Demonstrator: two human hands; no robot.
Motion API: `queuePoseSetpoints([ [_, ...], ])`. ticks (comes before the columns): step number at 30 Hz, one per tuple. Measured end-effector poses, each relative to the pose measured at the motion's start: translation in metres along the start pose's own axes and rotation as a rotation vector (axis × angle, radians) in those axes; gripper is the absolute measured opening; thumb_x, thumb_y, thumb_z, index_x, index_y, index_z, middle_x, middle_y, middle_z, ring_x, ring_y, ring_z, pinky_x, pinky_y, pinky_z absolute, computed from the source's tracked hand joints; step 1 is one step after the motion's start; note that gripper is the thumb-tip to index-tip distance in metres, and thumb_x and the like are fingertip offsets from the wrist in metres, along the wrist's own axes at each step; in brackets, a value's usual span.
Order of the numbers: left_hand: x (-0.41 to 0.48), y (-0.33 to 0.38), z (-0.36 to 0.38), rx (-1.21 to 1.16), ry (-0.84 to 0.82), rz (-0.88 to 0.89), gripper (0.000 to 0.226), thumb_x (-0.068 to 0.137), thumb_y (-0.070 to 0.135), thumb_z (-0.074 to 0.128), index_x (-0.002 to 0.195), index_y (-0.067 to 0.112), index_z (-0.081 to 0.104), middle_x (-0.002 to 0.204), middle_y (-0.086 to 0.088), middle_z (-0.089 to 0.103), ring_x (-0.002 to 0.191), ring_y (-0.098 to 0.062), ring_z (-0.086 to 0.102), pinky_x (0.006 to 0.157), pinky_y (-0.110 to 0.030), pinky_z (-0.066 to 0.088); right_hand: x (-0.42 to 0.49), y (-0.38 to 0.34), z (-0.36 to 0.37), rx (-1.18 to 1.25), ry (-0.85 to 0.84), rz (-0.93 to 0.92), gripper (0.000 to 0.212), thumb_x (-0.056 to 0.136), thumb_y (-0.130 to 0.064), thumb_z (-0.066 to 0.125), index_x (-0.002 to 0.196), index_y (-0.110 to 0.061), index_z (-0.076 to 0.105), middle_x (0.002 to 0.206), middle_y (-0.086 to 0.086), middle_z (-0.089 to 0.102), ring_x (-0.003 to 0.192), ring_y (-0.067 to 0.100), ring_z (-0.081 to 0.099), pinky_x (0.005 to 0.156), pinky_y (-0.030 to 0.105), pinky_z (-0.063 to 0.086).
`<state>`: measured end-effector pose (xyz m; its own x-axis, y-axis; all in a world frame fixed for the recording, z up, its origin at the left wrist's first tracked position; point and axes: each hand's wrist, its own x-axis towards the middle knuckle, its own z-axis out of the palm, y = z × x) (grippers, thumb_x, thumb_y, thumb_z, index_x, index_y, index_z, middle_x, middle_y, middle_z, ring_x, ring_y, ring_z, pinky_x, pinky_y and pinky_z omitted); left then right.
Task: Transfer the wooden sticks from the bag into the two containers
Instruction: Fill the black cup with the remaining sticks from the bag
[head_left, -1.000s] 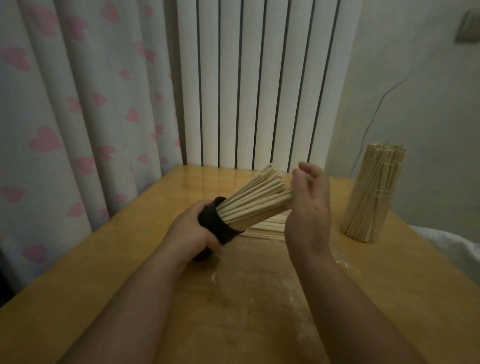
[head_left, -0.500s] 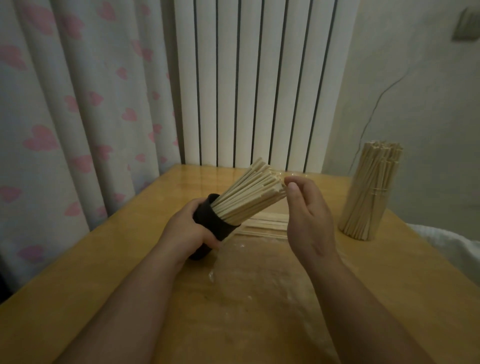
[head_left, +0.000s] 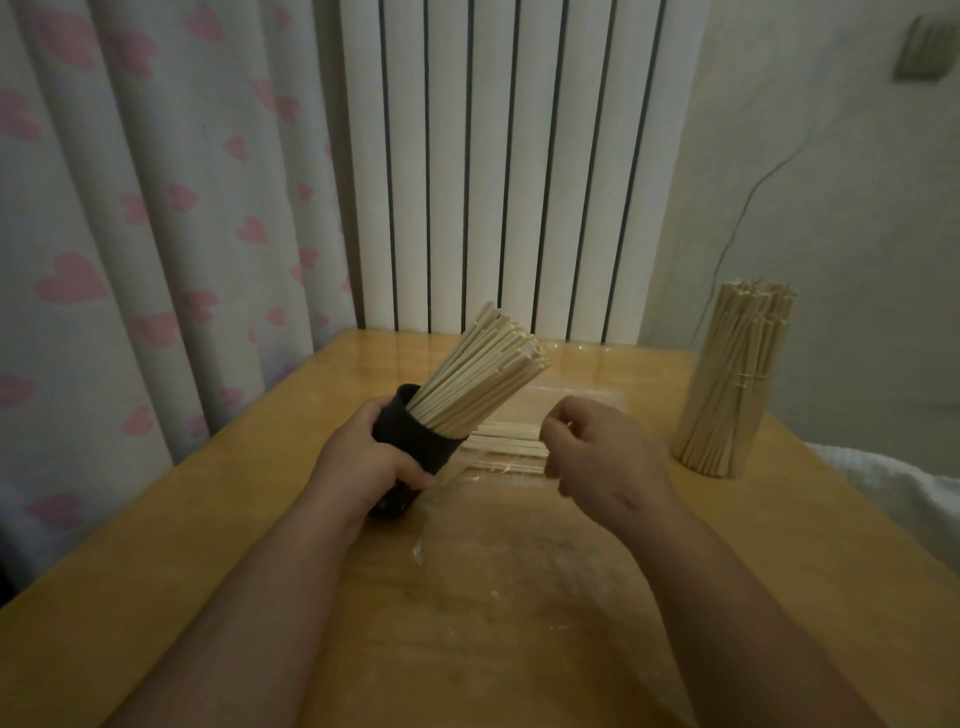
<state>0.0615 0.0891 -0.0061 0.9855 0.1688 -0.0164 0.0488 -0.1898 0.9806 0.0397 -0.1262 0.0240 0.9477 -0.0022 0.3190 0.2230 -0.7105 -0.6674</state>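
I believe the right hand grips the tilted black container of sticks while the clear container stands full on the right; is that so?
Not quite: the head view shows the left hand gripping the tilted black container of sticks; the clear container does stand full on the right.

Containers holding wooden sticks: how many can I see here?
2. A black container, tilted and gripped by the left hand, near the middle of the table; a clear container standing upright toward the right edge. None looks hidden.
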Motion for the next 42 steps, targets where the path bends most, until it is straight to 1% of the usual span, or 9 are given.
queuePoseSetpoints([
  [3,0.0,0.0,0.0,-0.025,0.003,-0.001,0.082,0.059,-0.012,0.08,0.118,0.038,0.053,0.115,0.004,0.063,0.107,-0.024,0.056,0.069,-0.031,0.046,-0.002,0.0,0.006,-0.072,-0.169,0.059,0.027,0.098,-0.03,0.04,0.086,-0.021,0.062,0.076,-0.002,0.07,0.064,0.013,0.067,0.065,0.037,0.058],
  [6,-0.001,0.0,0.001,-0.035,0.008,-0.003,0.084,0.059,-0.012,0.08,0.123,0.037,0.054,0.116,0.003,0.064,0.108,-0.025,0.056,0.071,-0.033,0.047,0.001,0.007,0.016,-0.262,-0.277,0.054,0.026,0.095,-0.029,0.043,0.088,-0.019,0.067,0.087,0.001,0.069,0.079,0.02,0.065,0.074,0.038,0.056],
  [9,0.0,0.0,0.0,-0.041,0.01,-0.006,0.087,0.059,-0.012,0.08,0.128,0.034,0.055,0.115,0.004,0.064,0.106,-0.024,0.057,0.07,-0.033,0.047,0.006,0.014,0.026,-0.396,-0.401,0.073,0.03,0.093,-0.022,0.047,0.112,-0.022,0.07,0.123,0.006,0.065,0.107,0.023,0.061,0.088,0.033,0.05],
  [12,0.0,0.0,0.0,-0.034,0.017,-0.011,0.088,0.058,-0.011,0.08,0.13,0.033,0.055,0.116,0.003,0.065,0.107,-0.025,0.057,0.075,-0.037,0.049,0.005,0.021,0.034,-0.382,-0.466,0.056,0.057,0.1,-0.021,0.044,0.155,-0.028,0.032,0.167,-0.002,0.01,0.151,0.024,0.019,0.118,0.04,0.025],
  [14,0.0,0.0,-0.001,-0.037,0.011,-0.011,0.088,0.059,-0.011,0.08,0.131,0.033,0.055,0.116,0.003,0.065,0.107,-0.025,0.058,0.077,-0.038,0.05,0.006,0.027,0.039,-0.391,-0.433,0.063,0.063,0.103,-0.026,0.04,0.16,-0.03,0.013,0.168,-0.004,-0.005,0.154,0.023,0.002,0.123,0.044,0.014],
  [21,0.0,0.001,0.0,-0.053,0.016,-0.017,0.088,0.061,-0.011,0.078,0.134,0.032,0.054,0.118,0.004,0.063,0.108,-0.025,0.056,0.07,-0.034,0.047,0.024,0.052,0.06,-0.501,-0.465,0.176,0.057,0.107,-0.036,0.021,0.16,-0.026,0.002,0.167,-0.006,-0.012,0.153,0.018,-0.013,0.121,0.041,-0.008],
  [25,-0.001,0.002,0.0,-0.03,0.019,-0.025,0.088,0.062,-0.012,0.078,0.134,0.033,0.052,0.12,0.003,0.062,0.113,-0.027,0.054,0.081,-0.041,0.049,0.034,0.058,0.063,-0.61,-0.431,0.146,0.055,0.107,-0.039,0.018,0.159,-0.028,0.007,0.168,-0.006,-0.003,0.154,0.019,-0.005,0.122,0.046,-0.005],
  [30,-0.001,0.002,0.0,-0.017,0.01,-0.024,0.087,0.061,-0.011,0.078,0.133,0.031,0.054,0.119,0.003,0.063,0.111,-0.027,0.055,0.08,-0.04,0.049,0.043,0.05,0.062,-0.635,-0.278,0.116,0.039,0.102,-0.034,0.034,0.136,-0.029,0.051,0.145,-0.003,0.047,0.135,0.026,0.04,0.112,0.047,0.029],
  [42,0.001,0.001,-0.002,0.0,0.018,-0.026,0.09,0.059,-0.01,0.08,0.135,0.031,0.054,0.12,0.002,0.063,0.114,-0.029,0.055,0.091,-0.048,0.051,0.059,0.052,0.07,-0.694,-0.267,0.09,0.032,0.1,-0.038,0.044,0.13,-0.033,0.051,0.137,-0.003,0.049,0.129,0.027,0.045,0.105,0.048,0.034],
])
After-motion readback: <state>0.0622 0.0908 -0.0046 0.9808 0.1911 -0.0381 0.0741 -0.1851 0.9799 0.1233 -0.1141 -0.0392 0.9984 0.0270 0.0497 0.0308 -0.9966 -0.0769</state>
